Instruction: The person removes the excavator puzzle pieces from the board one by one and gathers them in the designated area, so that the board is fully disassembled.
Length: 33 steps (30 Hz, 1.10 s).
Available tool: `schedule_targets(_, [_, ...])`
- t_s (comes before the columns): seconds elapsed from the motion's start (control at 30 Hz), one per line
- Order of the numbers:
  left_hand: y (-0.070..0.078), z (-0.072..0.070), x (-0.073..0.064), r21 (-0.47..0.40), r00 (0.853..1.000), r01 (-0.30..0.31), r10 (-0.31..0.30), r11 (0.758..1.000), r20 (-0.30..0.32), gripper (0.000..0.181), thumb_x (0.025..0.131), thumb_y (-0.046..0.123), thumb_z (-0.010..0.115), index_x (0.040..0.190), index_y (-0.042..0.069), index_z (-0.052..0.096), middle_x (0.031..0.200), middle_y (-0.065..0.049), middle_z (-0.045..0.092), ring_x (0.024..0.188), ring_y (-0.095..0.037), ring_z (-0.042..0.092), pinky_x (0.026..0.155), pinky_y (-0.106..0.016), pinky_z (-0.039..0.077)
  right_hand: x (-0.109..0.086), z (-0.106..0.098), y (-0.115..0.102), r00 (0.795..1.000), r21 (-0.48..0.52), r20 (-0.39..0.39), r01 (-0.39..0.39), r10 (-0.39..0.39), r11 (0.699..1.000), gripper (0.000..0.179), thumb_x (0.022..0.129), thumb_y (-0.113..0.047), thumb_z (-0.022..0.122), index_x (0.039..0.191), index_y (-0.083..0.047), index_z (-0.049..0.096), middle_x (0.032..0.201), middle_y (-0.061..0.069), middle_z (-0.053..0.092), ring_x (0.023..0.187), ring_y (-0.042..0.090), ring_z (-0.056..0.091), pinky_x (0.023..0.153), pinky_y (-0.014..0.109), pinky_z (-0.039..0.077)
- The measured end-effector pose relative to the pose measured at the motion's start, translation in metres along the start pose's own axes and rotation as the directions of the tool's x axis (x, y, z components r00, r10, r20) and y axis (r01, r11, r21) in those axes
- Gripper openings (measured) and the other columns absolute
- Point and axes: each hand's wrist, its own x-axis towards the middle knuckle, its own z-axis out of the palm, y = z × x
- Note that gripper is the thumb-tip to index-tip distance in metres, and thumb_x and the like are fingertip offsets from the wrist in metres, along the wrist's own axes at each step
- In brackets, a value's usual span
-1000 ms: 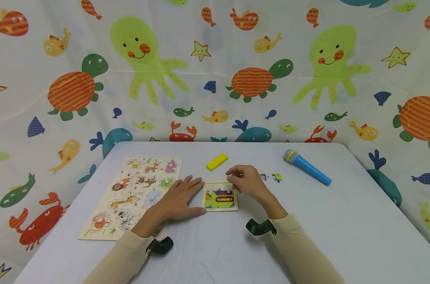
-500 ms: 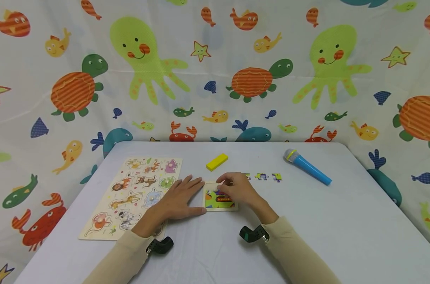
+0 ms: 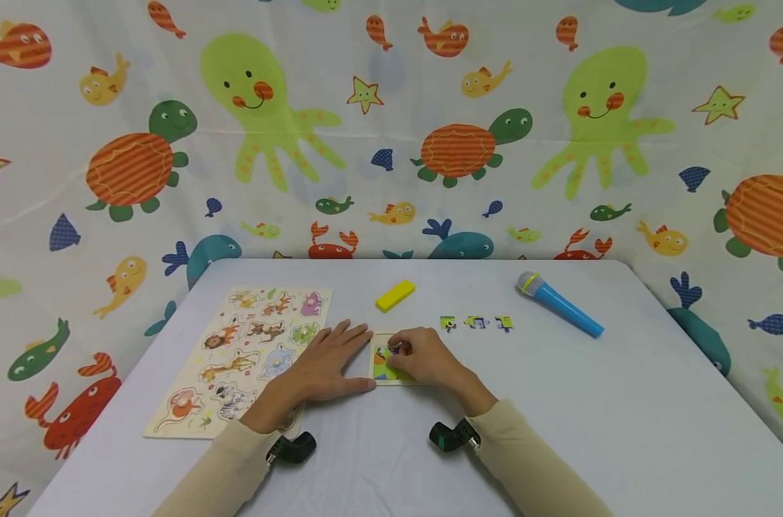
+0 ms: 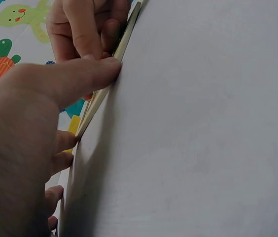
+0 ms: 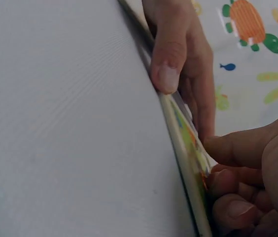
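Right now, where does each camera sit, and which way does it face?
Head: worn on the head, facing forward and down at the framed puzzle; left hand, right hand and sleeves show.
Left wrist: worn there, facing the puzzle's edge; left hand near, right hand beyond.
Right wrist: worn there, facing the puzzle's edge; right hand near, left hand beyond.
Both wrist views share both hands and patterned cloth.

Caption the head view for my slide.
Left hand touching a small framed puzzle, right hand over it, three loose pieces in a row beyond, toward the right.
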Motion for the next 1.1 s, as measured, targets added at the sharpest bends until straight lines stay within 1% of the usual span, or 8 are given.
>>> schedule_targets(0.17, [0.0001, 0.0019, 0.0007, -0.013, 1.0, -0.008, 0.008, 1.0, -0.004, 0.095, 0.086, 0.073, 0.06, 0.16, 0.021, 0.034, 0.167, 0.001, 0.028, 0.156, -0.03, 0.015, 0.124, -0.055, 0.015, -0.0026, 0.0022, -0.0015, 1.0, -0.035, 0.001, -0.012, 0.012, 0.999, 0.03, 0.09, -0.017, 0.076, 0.118, -0.006, 0.072, 0.07, -0.004, 0.059, 0.065, 0.009, 0.052, 0.059, 0.022, 0.041])
schedule_targets(0.47, [-0.0031, 0.008, -0.0007, 0.011, 1.0, -0.006, 0.007, 1.0, -0.004, 0.095, 0.086, 0.073, 0.059, 0.161, 0.022, 0.033, 0.167, 0.002, 0.027, 0.156, -0.029, 0.015, 0.124, -0.054, 0.015, -0.0062, 0.0071, -0.0026, 1.0, -0.006, 0.001, -0.024, 0.024, 1.0, 0.029, 0.089, -0.015, 0.077, 0.116, -0.007, 0.071, 0.07, -0.004, 0.057, 0.065, 0.009, 0.051, 0.059, 0.022, 0.04])
schedule_targets(0.67, [-0.0023, 0.0057, -0.0002, 0.006, 1.0, -0.02, 0.021, 1.0, -0.015, 0.094, 0.086, 0.072, 0.06, 0.16, 0.02, 0.034, 0.167, 0.0, 0.029, 0.156, -0.031, 0.017, 0.123, -0.055, 0.016, -0.0065, 0.0064, -0.0041, 0.999, -0.011, -0.004, -0.035, 0.035, 0.999, 0.028, 0.09, -0.016, 0.077, 0.116, -0.008, 0.07, 0.072, -0.004, 0.056, 0.066, 0.01, 0.051, 0.06, 0.023, 0.04])
schedule_targets(0.9, [-0.0007, 0.0015, -0.0001, 0.012, 1.0, -0.024, 0.024, 1.0, -0.018, 0.093, 0.086, 0.071, 0.06, 0.16, 0.02, 0.035, 0.166, 0.0, 0.03, 0.155, -0.032, 0.017, 0.123, -0.056, 0.016, -0.0057, 0.0056, -0.0041, 1.0, -0.014, -0.017, -0.003, 0.003, 1.0, 0.026, 0.089, -0.014, 0.076, 0.113, -0.007, 0.068, 0.072, -0.003, 0.056, 0.064, 0.01, 0.05, 0.06, 0.023, 0.039])
schedule_targets(1.1, [0.0006, 0.0006, -0.0003, 0.007, 0.999, -0.026, 0.026, 1.0, -0.022, 0.093, 0.086, 0.071, 0.06, 0.159, 0.019, 0.036, 0.166, 0.0, 0.031, 0.155, -0.032, 0.018, 0.123, -0.057, 0.017, -0.0051, 0.0066, -0.0037, 1.0, -0.013, -0.02, -0.01, 0.01, 1.0, 0.027, 0.089, -0.013, 0.077, 0.114, -0.006, 0.068, 0.071, -0.003, 0.055, 0.063, 0.01, 0.049, 0.059, 0.023, 0.038])
